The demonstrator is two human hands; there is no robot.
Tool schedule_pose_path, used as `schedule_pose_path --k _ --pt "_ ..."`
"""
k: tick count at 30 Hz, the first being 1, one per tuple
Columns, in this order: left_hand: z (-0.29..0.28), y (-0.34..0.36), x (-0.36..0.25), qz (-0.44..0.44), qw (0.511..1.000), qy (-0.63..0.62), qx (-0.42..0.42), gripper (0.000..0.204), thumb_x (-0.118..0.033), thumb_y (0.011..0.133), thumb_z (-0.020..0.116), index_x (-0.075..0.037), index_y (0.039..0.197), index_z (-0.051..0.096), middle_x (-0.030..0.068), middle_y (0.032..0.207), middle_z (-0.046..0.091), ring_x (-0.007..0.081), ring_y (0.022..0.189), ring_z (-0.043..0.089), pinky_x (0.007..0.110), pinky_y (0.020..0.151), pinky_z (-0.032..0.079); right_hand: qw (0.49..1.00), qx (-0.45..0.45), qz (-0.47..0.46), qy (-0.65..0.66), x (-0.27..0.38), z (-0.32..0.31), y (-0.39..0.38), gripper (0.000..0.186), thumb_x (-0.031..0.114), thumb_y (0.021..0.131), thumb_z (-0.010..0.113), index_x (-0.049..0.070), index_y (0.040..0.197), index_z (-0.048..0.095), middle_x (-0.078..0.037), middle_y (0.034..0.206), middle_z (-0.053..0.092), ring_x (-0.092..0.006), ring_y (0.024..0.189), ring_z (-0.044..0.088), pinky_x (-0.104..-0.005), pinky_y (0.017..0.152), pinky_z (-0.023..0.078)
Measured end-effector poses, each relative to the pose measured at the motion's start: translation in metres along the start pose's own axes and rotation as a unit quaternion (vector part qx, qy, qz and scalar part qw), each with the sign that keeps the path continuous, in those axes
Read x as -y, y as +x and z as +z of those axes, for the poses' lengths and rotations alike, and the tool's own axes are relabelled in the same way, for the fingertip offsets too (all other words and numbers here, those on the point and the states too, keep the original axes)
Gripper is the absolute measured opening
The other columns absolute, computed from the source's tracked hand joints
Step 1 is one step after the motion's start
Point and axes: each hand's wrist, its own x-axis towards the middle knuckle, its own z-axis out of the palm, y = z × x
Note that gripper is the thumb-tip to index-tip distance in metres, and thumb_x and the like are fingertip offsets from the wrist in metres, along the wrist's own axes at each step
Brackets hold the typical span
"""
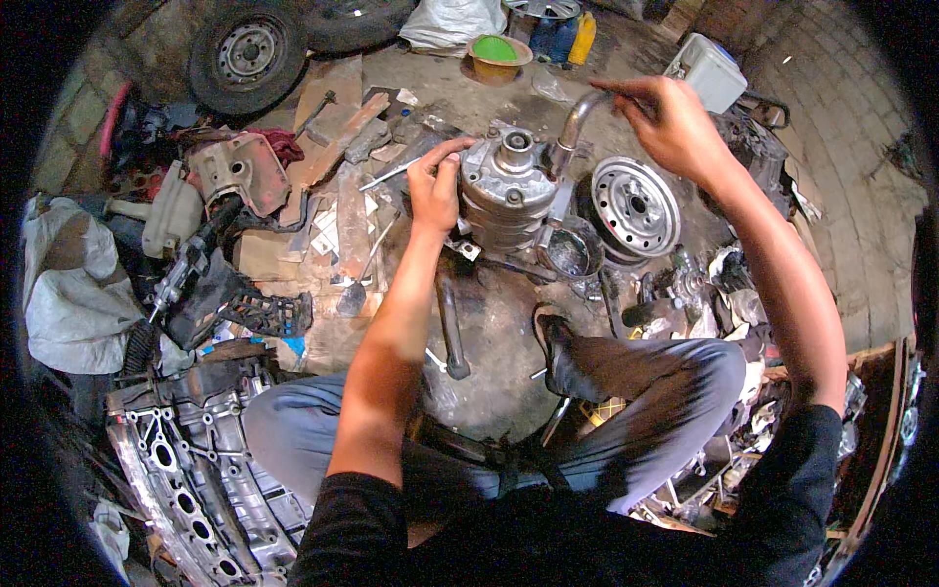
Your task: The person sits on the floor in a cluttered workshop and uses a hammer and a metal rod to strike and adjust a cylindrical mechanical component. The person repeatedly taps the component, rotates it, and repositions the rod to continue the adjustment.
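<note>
Item: grey compressor body (pixel 506 191), upright on the oily floor (pixel 489 323) at frame centre. Left hand (pixel 435 186) at its 9 o'clock, fingers curled, pinching a thin metal rod (pixel 391 176). Right hand (pixel 670 122) at 2 o'clock, fingers closed on a bent pipe (pixel 572 122). Pulley disc (pixel 638 205) at 3 o'clock.

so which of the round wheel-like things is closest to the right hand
The silver pulley disc, lying flat just below the right hand. The two tyres lie far off at the upper left.

Both hands (pixel 435 186) (pixel 675 122) grip a grey compressor (pixel 509 191) on the floor
</note>
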Motion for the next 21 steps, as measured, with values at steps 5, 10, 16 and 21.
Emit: schedule_pose_path --k 5,10,16,21 --pt "-0.009 -0.001 0.007 -0.007 1.000 0.009 -0.019 0.031 -0.014 0.089 0.052 0.007 0.102 0.071 0.0136 0.097 0.073 0.0193 0.096 0.066 0.032 0.090 0.048 0.983 0.139 0.109 0.055 0.059 0.024 0.069 0.039 0.034 0.094 0.062 0.006 0.120 0.069 -0.020 0.102 0.072 -0.0291 0.098 0.069 -0.0372 0.090 0.051" --pt "-0.012 -0.003 0.030 -0.032 0.999 -0.009 -0.026 0.030 -0.012 0.090 0.053 0.007 0.102 0.071 0.0114 0.095 0.073 0.0178 0.094 0.065 0.031 0.089 0.049 0.967 0.080 -0.200 0.134 0.083 0.044 0.063 0.037 0.024 0.083 0.071 0.002 0.113 0.069 -0.024 0.106 0.069 -0.0370 0.103 0.067 -0.0449 0.091 0.052" --pt "-0.007 0.000 0.009 0.017 1.000 0.016 -0.016 0.029 -0.015 0.090 0.054 0.005 0.101 0.072 0.0124 0.098 0.074 0.0185 0.094 0.066 0.031 0.089 0.048 0.942 0.182 -0.282 0.009 0.093 -0.023 0.001 0.033 0.012 0.078 0.068 0.018 0.109 0.075 -0.017 0.120 0.058 -0.0370 0.127 0.046 -0.0542 0.097 0.041" --pt "-0.008 -0.003 -0.001 0.027 1.000 0.011 0.004 0.031 -0.015 0.089 0.053 0.006 0.101 0.071 0.0142 0.098 0.074 0.0191 0.095 0.067 0.032 0.090 0.049 0.936 0.337 -0.099 -0.027 0.074 -0.073 -0.020 0.025 0.015 0.079 0.062 0.017 0.099 0.077 -0.015 0.104 0.066 -0.0324 0.116 0.056 -0.0555 0.113 0.030"
